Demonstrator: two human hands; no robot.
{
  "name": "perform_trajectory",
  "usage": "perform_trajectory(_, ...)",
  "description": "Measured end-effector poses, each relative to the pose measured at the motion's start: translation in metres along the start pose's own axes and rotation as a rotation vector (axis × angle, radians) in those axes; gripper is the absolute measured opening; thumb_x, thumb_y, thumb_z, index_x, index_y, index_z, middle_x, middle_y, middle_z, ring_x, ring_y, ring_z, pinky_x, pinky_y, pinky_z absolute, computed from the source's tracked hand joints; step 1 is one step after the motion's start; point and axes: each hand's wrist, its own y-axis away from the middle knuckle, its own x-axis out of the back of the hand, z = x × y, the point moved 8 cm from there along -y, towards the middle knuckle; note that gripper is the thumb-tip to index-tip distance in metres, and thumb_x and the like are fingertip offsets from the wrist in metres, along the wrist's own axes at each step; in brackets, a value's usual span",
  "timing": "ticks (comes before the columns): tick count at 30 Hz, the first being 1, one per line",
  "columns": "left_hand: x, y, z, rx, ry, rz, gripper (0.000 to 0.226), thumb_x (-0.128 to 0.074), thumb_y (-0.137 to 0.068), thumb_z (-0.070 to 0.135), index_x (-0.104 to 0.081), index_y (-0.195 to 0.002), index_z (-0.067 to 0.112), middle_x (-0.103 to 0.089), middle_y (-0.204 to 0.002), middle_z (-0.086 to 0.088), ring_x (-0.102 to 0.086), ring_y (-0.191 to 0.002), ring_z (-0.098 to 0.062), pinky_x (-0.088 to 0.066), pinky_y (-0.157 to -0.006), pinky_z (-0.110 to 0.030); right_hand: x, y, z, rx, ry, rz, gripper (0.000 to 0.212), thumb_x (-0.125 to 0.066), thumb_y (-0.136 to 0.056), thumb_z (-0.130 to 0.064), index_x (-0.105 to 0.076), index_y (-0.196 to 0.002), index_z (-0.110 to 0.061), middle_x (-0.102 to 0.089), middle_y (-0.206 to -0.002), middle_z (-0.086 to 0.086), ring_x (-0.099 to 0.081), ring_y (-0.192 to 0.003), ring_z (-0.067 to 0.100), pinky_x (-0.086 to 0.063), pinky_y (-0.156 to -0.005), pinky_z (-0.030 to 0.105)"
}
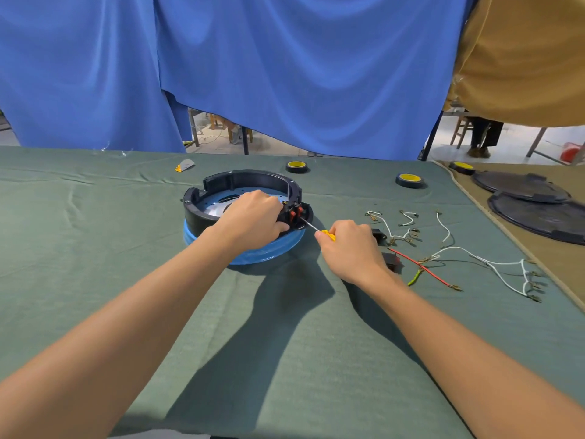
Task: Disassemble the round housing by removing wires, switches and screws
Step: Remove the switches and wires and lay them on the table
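Note:
The round black housing sits on a blue ring base in the middle of the green cloth. My left hand grips the housing's near right rim, beside a block of red switches. My right hand holds a yellow-handled screwdriver; its thin metal tip reaches the switch block. Loose white wires, a red wire and a small black switch lie on the cloth to the right of my right hand.
Two black-and-yellow tape rolls lie behind the housing, a third at far right. Two black round covers lie on a tan cloth at right. A small yellow-grey tool lies at back left. Blue curtains hang behind the table.

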Motion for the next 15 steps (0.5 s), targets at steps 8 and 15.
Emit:
perform_trajectory(8, 0.008, 0.0, -0.007, -0.125, -0.007, 0.016, 0.031, -0.052, -0.093, 0.054, -0.067, -0.113, 0.034, -0.045, -0.065, 0.011, -0.047, -0.07, -0.021, -0.037, -0.058, -0.032, -0.014, 0.008, -0.005, -0.049, -0.116, -0.062, 0.043, -0.043, -0.099, -0.034, -0.033, -0.061, -0.016, -0.05, -0.072, 0.013, -0.043, -0.077, 0.032, -0.028, -0.064, 0.034)
perform_trajectory(15, -0.002, -0.007, -0.007, -0.031, 0.233, -0.061, 0.028, -0.058, -0.094, 0.039, -0.07, -0.093, 0.014, -0.052, -0.059, -0.004, -0.044, -0.057, -0.017, -0.038, -0.061, -0.036, -0.037, 0.014, -0.019, -0.173, -0.307, -0.168, 0.031, -0.029, -0.103, -0.026, -0.042, -0.081, -0.01, -0.052, -0.088, 0.015, -0.046, -0.076, 0.027, -0.036, -0.065, 0.033)
